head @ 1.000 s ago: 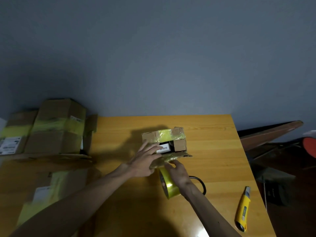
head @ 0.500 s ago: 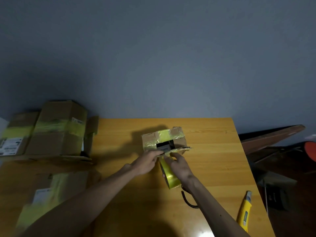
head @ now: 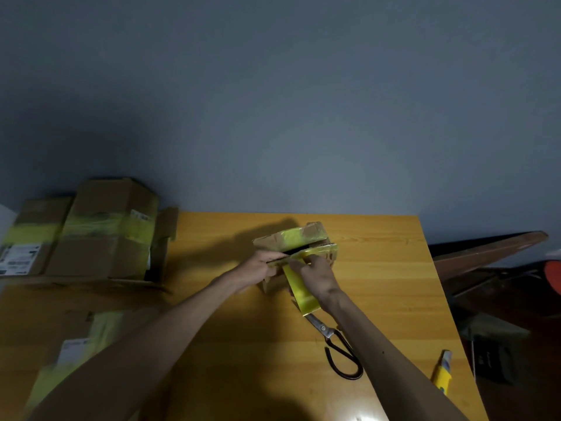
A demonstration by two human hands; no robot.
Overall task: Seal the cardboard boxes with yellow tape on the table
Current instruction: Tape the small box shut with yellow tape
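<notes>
Left of the table (head: 379, 268), brown cardboard boxes (head: 106, 229) banded in glossy yellow stand against the grey wall. Steel scissors (head: 337, 344) with black loop handles lie under the right forearm, their tips behind the roll, and a yellow knife (head: 441, 375) lies near the right edge. Mid-table sits the small creased box (head: 291, 238), its near flap pinched by the left hand (head: 258, 265). The right hand (head: 318, 275) curls on the tape (head: 302, 291), a shiny roll on edge against the box.

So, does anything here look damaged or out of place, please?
The small cardboard box looks battered: creased top flaps with a dark gap between them. The yellow utility knife lies near the table's right edge.
</notes>
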